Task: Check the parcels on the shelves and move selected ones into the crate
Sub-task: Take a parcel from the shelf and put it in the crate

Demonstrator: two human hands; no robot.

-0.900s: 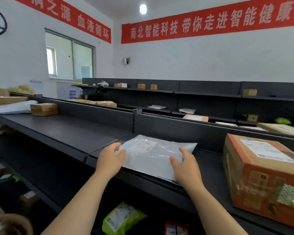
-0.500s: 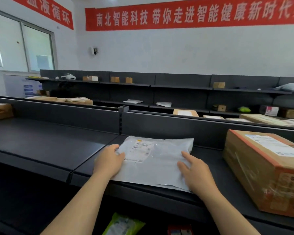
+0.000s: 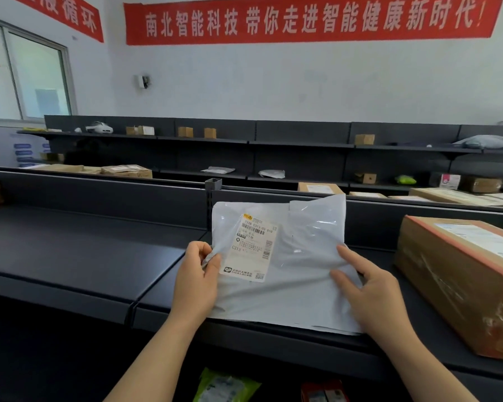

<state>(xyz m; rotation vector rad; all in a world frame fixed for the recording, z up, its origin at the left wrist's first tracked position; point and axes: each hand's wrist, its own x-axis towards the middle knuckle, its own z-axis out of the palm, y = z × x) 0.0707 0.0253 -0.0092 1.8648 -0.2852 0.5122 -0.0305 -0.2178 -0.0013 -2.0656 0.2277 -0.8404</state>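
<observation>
Left hand (image 3: 196, 281) pinching, right hand (image 3: 372, 297) flat — glossy grey mailer (image 3: 302, 256), labelled

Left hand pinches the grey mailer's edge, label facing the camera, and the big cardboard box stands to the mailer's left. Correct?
Not quite. In the head view the cardboard box stands to the right of the grey mailer, not its left. The left hand does pinch its edge, and the label faces the camera.

mailer bag (image 3: 296, 271) on near shelf (image 3: 84, 256), far edge tilted up. left hand (image 3: 196, 282) at bag's left edge, right hand (image 3: 372, 294) on its right part. cardboard box (image 3: 459, 280) right of bag, same shelf. green packet (image 3: 224, 387) below. rear shelves (image 3: 302, 146) behind.
</observation>
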